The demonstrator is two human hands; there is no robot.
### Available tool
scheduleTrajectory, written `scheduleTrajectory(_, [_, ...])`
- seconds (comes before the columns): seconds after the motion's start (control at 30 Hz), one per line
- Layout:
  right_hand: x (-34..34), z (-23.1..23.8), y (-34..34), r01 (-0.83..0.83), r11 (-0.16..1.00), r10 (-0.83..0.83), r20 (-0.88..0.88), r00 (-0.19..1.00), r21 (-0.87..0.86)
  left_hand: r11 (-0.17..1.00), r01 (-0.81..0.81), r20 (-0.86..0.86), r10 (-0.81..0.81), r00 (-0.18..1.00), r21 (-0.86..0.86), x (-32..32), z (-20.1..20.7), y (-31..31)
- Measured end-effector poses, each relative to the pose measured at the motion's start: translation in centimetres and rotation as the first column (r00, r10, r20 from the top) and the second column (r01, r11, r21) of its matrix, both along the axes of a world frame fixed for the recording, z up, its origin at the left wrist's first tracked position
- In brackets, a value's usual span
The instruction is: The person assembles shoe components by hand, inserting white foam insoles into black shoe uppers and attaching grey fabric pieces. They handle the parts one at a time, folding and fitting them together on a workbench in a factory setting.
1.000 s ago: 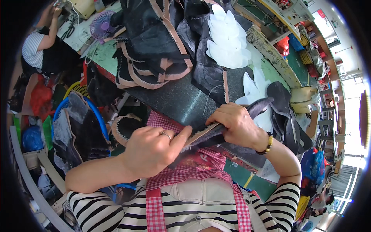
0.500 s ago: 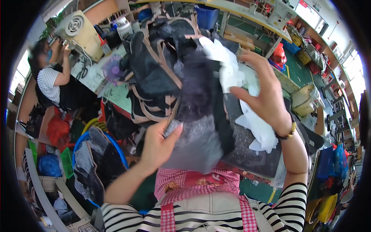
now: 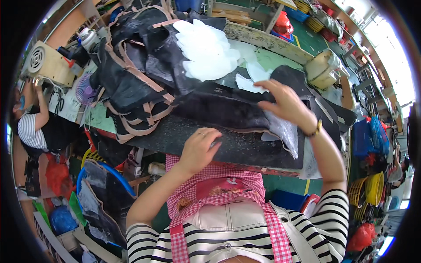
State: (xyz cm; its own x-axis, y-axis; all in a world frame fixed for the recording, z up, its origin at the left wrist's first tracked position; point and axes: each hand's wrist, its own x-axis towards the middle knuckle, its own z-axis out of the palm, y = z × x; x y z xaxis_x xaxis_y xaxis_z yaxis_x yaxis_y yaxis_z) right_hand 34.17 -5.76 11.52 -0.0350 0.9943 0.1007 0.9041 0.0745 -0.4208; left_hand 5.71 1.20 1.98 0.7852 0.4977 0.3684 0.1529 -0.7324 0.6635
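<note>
A small purple fan (image 3: 86, 90) stands near a cream-coloured machine (image 3: 55, 65).

blue bin (image 3: 188, 5) cut off, dark panel (image 3: 219, 109) part-hidden

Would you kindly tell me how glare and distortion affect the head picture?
In the head view, the windows at right are blown out, the white pieces look nearly washed out, the long dark piece shows little detail, and straight edges bow toward the black rim.
</note>
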Motion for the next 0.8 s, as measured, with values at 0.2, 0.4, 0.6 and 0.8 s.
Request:
scheduleTrajectory(0.2, [-3.8,-5.8,-3.8,0.042,0.999,-0.042,-0.079,0.996,-0.003,0.942,0.063,0.047,-0.083,0.995,0.329,2.0,-1.2,1.4])
scheduleTrajectory(0.4, [-4.2,-4.4,-1.5,0.073,0.978,-0.070,0.022,0.997,-0.194,0.948,0.087,0.015,-0.097,0.995,0.307,3.6,-1.4,3.0])
scheduleTrajectory(0.6, [-3.7,-6.9,-1.8,0.043,0.998,-0.043,0.020,0.999,0.041,0.976,-0.084,-0.090,0.104,0.991,0.198,6.5,0.1,2.6])
scheduleTrajectory(0.8, [-1.6,-10.1,-4.3,0.367,0.915,-0.383,-0.654,0.653,-0.170,0.934,0.178,-0.066,-0.166,0.984,0.308,6.9,-0.6,3.9])
